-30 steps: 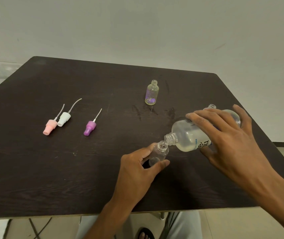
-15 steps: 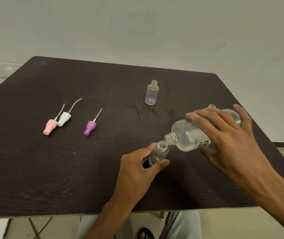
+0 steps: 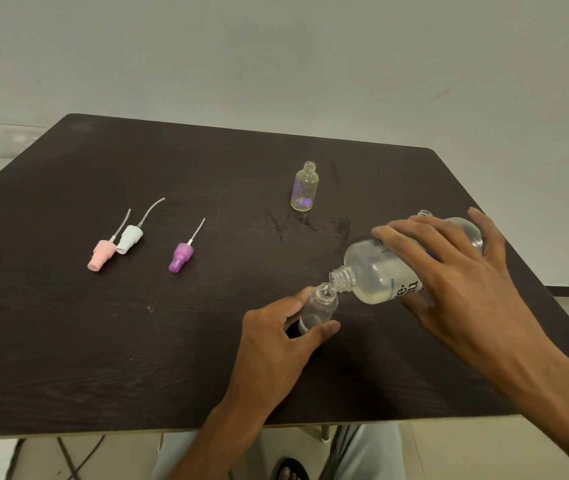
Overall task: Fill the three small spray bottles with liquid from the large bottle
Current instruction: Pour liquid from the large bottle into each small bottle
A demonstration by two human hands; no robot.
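Note:
My right hand (image 3: 449, 271) grips the large clear bottle (image 3: 376, 271), tilted with its open neck down-left over the mouth of a small clear spray bottle (image 3: 321, 308). My left hand (image 3: 276, 337) holds that small bottle upright on the dark table (image 3: 137, 341) between thumb and fingers; a little liquid lies at its bottom. A second small bottle (image 3: 305, 187) with a purple tint stands open farther back. The neck of a third small bottle (image 3: 425, 213) peeks out behind my right hand.
Three spray caps with dip tubes lie at the left: pink (image 3: 100, 254), white (image 3: 130, 238) and purple (image 3: 181, 257). Wet streaks (image 3: 310, 223) mark the table near the middle. The table's front edge runs just above my legs.
The large bottle stays tilted over the small bottle; both hands are nearly still. Little else differs.

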